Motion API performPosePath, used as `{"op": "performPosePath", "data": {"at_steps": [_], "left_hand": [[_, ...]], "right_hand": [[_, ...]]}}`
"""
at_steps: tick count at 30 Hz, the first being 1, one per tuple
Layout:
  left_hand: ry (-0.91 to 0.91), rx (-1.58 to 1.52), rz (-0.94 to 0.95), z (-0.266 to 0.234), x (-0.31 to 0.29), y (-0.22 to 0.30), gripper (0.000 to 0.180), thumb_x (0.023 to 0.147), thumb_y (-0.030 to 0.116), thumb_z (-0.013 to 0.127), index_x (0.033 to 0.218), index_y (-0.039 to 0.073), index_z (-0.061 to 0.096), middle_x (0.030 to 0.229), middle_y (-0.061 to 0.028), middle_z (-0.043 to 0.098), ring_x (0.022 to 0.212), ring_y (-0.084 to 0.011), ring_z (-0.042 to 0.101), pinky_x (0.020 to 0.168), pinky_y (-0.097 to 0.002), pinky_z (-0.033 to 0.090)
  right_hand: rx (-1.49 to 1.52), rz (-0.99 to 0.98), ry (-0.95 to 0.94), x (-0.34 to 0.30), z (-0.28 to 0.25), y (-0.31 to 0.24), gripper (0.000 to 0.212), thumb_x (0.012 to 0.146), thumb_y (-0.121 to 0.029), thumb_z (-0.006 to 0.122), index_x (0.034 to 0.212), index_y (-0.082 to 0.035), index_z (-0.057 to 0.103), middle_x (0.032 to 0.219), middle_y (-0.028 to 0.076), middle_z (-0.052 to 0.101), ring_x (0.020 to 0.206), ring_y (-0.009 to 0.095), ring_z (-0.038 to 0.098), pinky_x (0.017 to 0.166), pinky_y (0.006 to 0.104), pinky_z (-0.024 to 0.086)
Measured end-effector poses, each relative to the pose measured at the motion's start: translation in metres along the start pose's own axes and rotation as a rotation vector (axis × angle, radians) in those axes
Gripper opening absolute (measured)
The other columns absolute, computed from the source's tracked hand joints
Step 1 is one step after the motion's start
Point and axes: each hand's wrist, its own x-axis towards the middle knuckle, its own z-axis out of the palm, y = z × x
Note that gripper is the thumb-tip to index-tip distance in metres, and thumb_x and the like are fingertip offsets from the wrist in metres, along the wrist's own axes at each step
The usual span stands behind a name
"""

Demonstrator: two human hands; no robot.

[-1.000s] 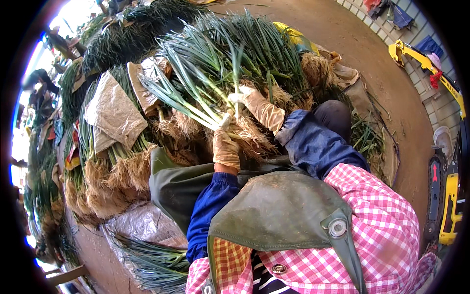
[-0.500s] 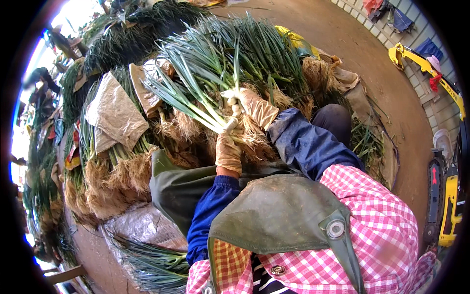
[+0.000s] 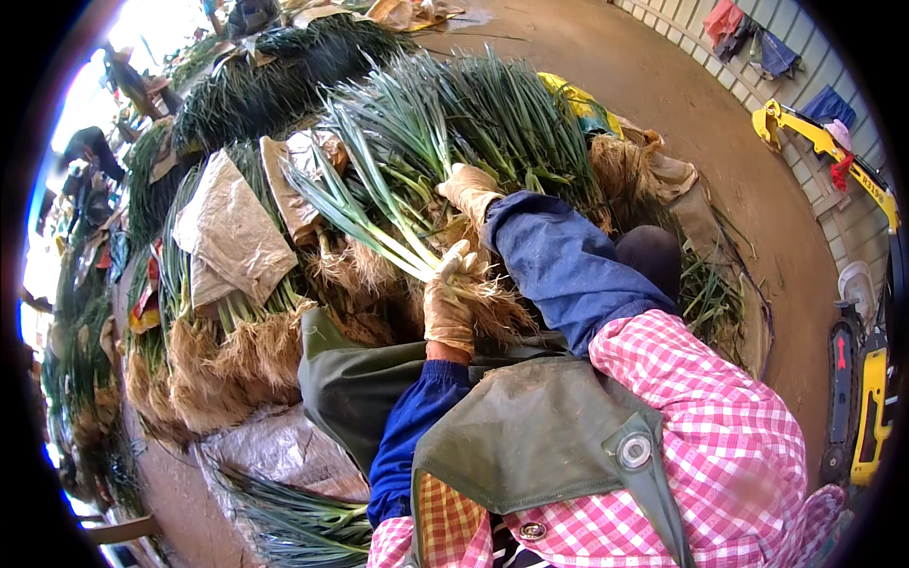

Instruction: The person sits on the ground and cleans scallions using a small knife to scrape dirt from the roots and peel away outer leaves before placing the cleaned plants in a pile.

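Several green onions (image 3: 404, 234) lie in my left hand (image 3: 449, 308), which is closed around their white lower ends; their leaves fan toward the upper left and pale roots (image 3: 502, 308) hang out on the right. Beyond it, my right hand (image 3: 471, 194) reaches into the heap of green onions (image 3: 511, 118). Its fingers are curled on stalks at the near side of the heap, though the fingertips are partly hidden among the leaves. Both hands wear tan, soiled gloves, with blue sleeve covers over the forearms.
Rooted bundles of green onions (image 3: 241, 346) stand at left, partly under a tan sheet (image 3: 232, 227). More green onions (image 3: 303, 511) lie on plastic sheeting (image 3: 289, 445) at lower left. A yellow toy-like excavator (image 3: 871, 417) stands by the right wall. My knee (image 3: 649, 257) is beside my right forearm.
My right hand has left the onions in my left hand and moved up and slightly left to the heap. My left hand keeps its hold, a little lower in view.
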Motion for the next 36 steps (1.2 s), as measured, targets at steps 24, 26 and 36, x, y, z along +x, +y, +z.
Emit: {"op": "performPosePath", "data": {"at_steps": [24,26,36], "left_hand": [[-0.045,-0.046,0.216,0.029,-0.029,0.044,0.033,0.09,0.017,0.053,0.118,0.0,0.058,0.084,-0.0052,0.061,0.067,-0.0158,0.058,0.06,-0.028,0.05],[0.013,-0.009,0.308,0.041,-0.045,0.053,0.032,0.09,0.016,0.053,0.117,0.002,0.06,0.076,-0.0035,0.06,0.063,-0.015,0.057,0.057,-0.0279,0.05],[-0.028,0.048,0.07,0.003,0.006,0.021,0.035,0.09,0.017,0.053,0.121,0.001,0.055,0.1,-0.0107,0.064,0.08,-0.0232,0.063,0.066,-0.0348,0.054]], "right_hand": [[-0.667,0.433,-0.37,-0.172,-0.271,0.407,0.035,0.081,-0.033,0.065,0.097,-0.003,0.068,0.103,0.017,0.066,0.098,0.026,0.062,0.087,0.0392,0.046],[-1.193,0.598,-0.802,-0.174,-0.251,0.402,0.049,0.076,-0.036,0.068,0.116,-0.007,0.064,0.12,0.016,0.06,0.115,0.029,0.055,0.097,0.0368,0.041],[0.182,-0.321,-0.29,-0.048,-0.105,0.095,0.037,0.086,-0.03,0.062,0.109,-0.002,0.057,0.092,0.008,0.06,0.073,0.015,0.055,0.064,0.0277,0.047]]}}
